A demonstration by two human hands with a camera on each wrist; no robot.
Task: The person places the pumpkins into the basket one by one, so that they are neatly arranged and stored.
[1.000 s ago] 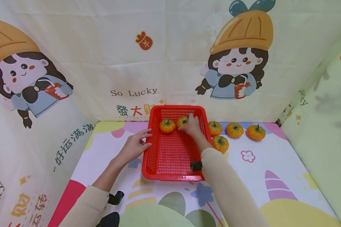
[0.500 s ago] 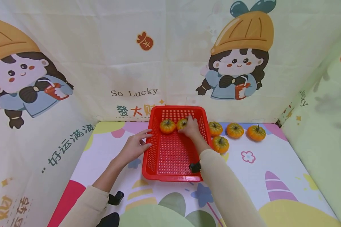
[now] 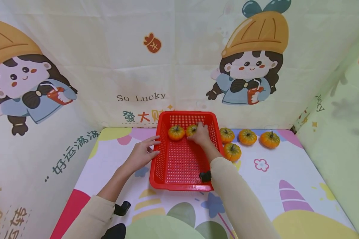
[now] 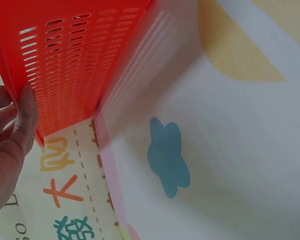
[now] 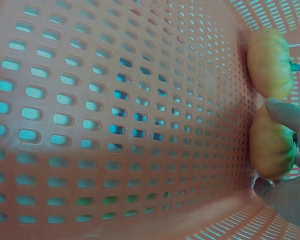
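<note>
In the head view a red plastic basket (image 3: 183,159) with slotted walls sits on the table. My left hand (image 3: 141,153) holds its left rim, the thumb (image 4: 26,117) against the outer wall in the left wrist view. Inside, near the far wall, my right hand (image 3: 201,134) grips a small orange pumpkin (image 3: 191,130), partly hidden by the fingers. The right wrist view shows thumb and fingers on either side of this pumpkin (image 5: 271,145). A second pumpkin (image 3: 176,132) lies right beside it on the left, stem up.
Right of the basket, outside it, stand several more small pumpkins: one by the wall (image 3: 226,135), one in front of it (image 3: 232,152), and others farther right (image 3: 247,137). A printed cloth backdrop (image 3: 191,73) rises behind the patterned table (image 3: 257,189).
The right hand and its pumpkin have shifted very slightly left within the basket since a second ago, then stayed put. The left hand keeps its place at the rim.
</note>
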